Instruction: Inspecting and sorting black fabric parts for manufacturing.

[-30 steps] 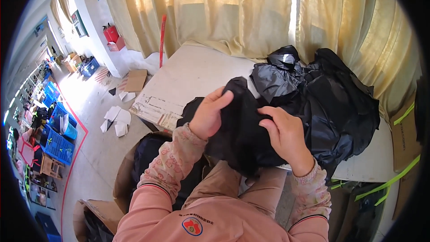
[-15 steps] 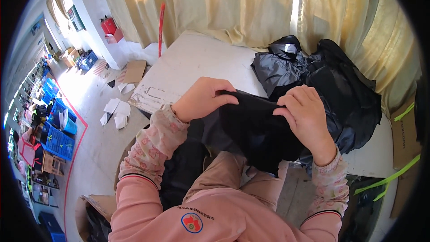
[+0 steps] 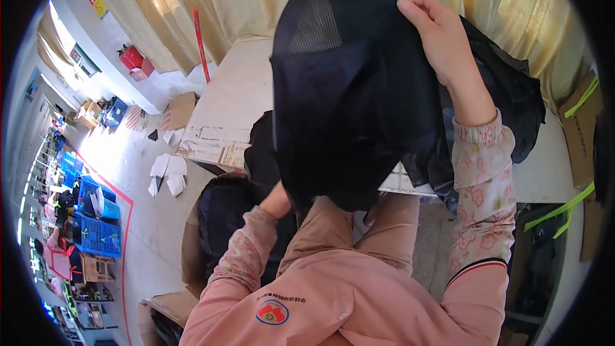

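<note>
My right hand [image 3: 441, 41] is raised over the table and pinches the upper right edge of a large piece of black cloth [image 3: 346, 102]. The cloth hangs spread out in front of me, and a see-through ribbed patch shows near its top left. Low at the cloth's left side is my left hand [image 3: 278, 201]; its fingers are hidden behind the fabric, so its grip does not show. Beside it, more black material [image 3: 224, 211] lies in an open cardboard box.
Black plastic bags [image 3: 512, 99] lie on the right of the white table [image 3: 224, 90]. A cardboard carton [image 3: 582, 128] with yellow-green straps stands at the far right. Paper scraps [image 3: 169, 170] are on the floor at left, and blue crates [image 3: 97, 234] stand beyond a red floor line.
My right hand has risen, lifting and spreading the black cloth upward. My left hand has dropped from the cloth's top edge to its lower left. The view has shifted slightly.
</note>
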Motion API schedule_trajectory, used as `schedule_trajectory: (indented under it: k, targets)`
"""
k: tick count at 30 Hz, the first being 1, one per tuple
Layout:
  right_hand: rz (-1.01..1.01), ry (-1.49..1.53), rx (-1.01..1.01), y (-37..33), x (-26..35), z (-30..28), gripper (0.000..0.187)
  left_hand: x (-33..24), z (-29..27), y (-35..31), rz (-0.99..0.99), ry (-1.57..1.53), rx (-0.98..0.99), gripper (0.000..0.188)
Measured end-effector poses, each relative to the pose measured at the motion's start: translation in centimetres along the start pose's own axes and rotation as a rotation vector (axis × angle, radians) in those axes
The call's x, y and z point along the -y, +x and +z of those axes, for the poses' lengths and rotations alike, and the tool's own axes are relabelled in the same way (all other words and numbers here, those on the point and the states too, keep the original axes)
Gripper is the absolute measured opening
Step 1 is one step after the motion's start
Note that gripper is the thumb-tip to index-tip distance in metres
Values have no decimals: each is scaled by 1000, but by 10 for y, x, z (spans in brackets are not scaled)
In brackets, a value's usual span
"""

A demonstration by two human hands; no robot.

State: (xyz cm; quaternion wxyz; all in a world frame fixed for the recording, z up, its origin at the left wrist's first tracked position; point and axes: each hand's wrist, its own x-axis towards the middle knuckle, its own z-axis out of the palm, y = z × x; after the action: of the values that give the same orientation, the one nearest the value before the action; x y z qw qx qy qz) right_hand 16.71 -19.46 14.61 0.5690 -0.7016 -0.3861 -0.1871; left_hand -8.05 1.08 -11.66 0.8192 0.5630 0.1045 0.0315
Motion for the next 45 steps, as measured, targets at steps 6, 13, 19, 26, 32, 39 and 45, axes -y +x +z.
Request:
schedule_trajectory:
  k: [6, 13, 19, 26, 32, 39, 45]
  targets:
    - [148, 280, -2, -1, 17, 12, 26, 21, 38, 4, 187, 21, 183, 38]
    - [245, 430, -108, 0, 34, 7, 22, 80, 52, 3, 95, -366, 373, 68]
    - [292, 460, -57, -8, 39, 10, 21, 17, 77, 25, 145, -827, 267, 54]
    - [216, 290, 329, -59, 5, 52, 17, -24, 48, 63, 76, -1000, 362, 41]
    - [226, 336, 426, -91, -1, 70, 9, -45, 79, 61, 53, -1012, 307, 44]
    - [-116, 190, 326, -97, 24, 86, 12, -28, 100, 45, -205, -741, 144, 47]
    - [-368, 36, 555, -145, 37, 104, 17, 21, 84, 65, 115, -319, 306, 43]
